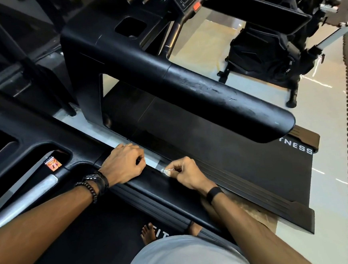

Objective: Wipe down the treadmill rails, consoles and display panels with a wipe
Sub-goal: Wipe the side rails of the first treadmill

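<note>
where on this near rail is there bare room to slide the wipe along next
Free: the near rail from the right hand back toward the person's body. Crowded: the rail's front end, where the left hand rests close beside the right hand pinching the small white wipe.

Blk rail (pixel 160 187), white wipe (pixel 165 171), blk beaded bracelet (pixel 89 189), grey shorts (pixel 185 258), orange stop btn (pixel 197 6).

Rail (pixel 152 187) free rightward; neighbouring treadmill's handrail (pixel 218 99) looms above.
</note>
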The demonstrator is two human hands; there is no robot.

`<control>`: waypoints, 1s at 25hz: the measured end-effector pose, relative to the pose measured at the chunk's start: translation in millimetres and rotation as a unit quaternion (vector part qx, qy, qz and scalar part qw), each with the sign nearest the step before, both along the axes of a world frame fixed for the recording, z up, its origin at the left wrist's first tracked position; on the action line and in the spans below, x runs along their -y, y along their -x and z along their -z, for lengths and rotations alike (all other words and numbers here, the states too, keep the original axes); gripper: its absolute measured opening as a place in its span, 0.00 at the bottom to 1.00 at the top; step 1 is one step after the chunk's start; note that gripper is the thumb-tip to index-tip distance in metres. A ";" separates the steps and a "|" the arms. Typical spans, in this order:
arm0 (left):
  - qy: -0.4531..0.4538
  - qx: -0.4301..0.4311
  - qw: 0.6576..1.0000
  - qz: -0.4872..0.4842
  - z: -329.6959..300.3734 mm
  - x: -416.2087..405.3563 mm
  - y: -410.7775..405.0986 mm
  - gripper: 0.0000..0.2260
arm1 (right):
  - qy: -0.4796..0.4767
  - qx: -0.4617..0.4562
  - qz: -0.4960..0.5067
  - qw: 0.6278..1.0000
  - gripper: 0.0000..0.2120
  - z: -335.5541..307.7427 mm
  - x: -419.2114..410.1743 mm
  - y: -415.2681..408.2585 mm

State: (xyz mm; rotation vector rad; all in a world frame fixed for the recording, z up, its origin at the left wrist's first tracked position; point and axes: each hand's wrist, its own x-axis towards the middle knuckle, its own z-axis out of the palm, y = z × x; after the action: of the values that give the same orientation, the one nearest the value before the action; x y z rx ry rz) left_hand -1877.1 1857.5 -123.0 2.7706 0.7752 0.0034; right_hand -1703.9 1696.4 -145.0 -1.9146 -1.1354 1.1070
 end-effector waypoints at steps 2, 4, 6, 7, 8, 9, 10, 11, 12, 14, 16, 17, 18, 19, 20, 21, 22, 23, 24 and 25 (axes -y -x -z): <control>0.006 -0.003 1.000 -0.009 0.1 1.2 -0.2 0.10 | -0.040 -0.013 -0.006 0.999 0.03 -7.8 16.5 -5.8; 0.009 0.004 1.000 -0.026 -0.5 1.2 -0.7 0.10 | -0.020 -0.027 -0.011 0.999 0.03 -3.9 39.1 -21.5; 0.012 0.005 0.999 -0.039 -2.2 1.6 -0.5 0.10 | 0.041 -0.019 -0.020 0.999 0.04 7.8 36.5 -30.9; 0.012 0.005 0.999 -0.042 -3.0 1.8 -1.3 0.10 | 0.055 -0.009 -0.031 0.998 0.04 12.4 24.0 -30.5; 0.013 0.004 0.999 -0.043 -4.3 2.3 -2.0 0.10 | 0.051 -0.007 -0.044 0.998 0.03 17.4 7.8 -26.5; 0.017 0.004 0.999 -0.043 -5.1 2.5 -2.2 0.10 | 0.035 -0.014 -0.053 0.998 0.03 18.8 -10.1 -19.0; 0.019 0.004 0.999 -0.044 -6.2 2.8 -2.4 0.10 | 0.012 -0.024 -0.053 0.998 0.03 16.4 -26.4 -9.8; 0.021 0.003 0.999 -0.047 -6.7 2.5 -2.4 0.10 | -0.008 -0.036 -0.051 0.998 0.03 10.8 -38.7 -1.2; 0.025 -0.001 0.998 -0.050 -6.6 1.9 -1.8 0.10 | -0.024 -0.052 -0.045 0.997 0.03 4.8 -44.0 5.0; 0.035 -0.003 0.998 -0.059 -5.0 2.3 -0.7 0.11 | -0.049 -0.075 -0.026 0.996 0.05 -4.3 -33.4 7.7; 0.040 0.004 0.997 -0.072 -5.2 2.3 -0.5 0.11 | -0.045 -0.082 -0.013 0.996 0.05 2.7 -9.6 -2.1; 0.044 0.009 0.996 -0.080 -6.6 1.8 -1.0 0.11 | -0.028 -0.075 -0.006 0.997 0.04 9.1 -1.4 -8.1; 0.047 0.015 0.995 -0.085 -7.9 2.0 -1.7 0.11 | -0.004 -0.060 -0.002 0.998 0.04 16.6 0.1 -12.7; 0.046 0.021 0.995 -0.086 -8.6 3.1 -1.7 0.10 | 0.020 -0.043 -0.006 0.999 0.04 22.2 -4.8 -13.4; 0.041 0.025 0.996 -0.081 -10.5 3.8 -2.7 0.10 | 0.033 -0.033 -0.015 0.999 0.05 27.2 -14.0 -12.1; 0.040 0.025 0.996 -0.074 -12.1 3.0 -3.7 0.11 | 0.035 -0.028 -0.030 0.999 0.07 29.9 -26.2 -9.4; 0.043 0.025 0.996 -0.067 -13.6 2.2 -3.6 0.11 | 0.031 -0.031 -0.042 0.998 0.08 30.4 -38.5 -5.3; 0.047 0.025 0.997 -0.063 -15.1 1.1 -3.3 0.11 | 0.025 -0.035 -0.051 0.998 0.09 26.4 -49.0 0.1; 0.051 0.028 0.996 -0.062 -16.3 0.1 -2.6 0.11 | 0.014 -0.036 -0.056 0.998 0.08 22.4 -56.1 4.4; 0.058 0.030 0.996 -0.064 -16.6 0.4 -2.3 0.11 | 0.002 -0.040 -0.055 0.998 0.07 15.7 -56.5 6.4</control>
State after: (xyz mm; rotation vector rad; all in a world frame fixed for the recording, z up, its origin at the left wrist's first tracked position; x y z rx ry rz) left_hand -1874.8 1857.1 -106.4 2.5952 0.9049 0.0642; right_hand -1710.3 1752.9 -160.7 -1.8126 -1.2063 1.2351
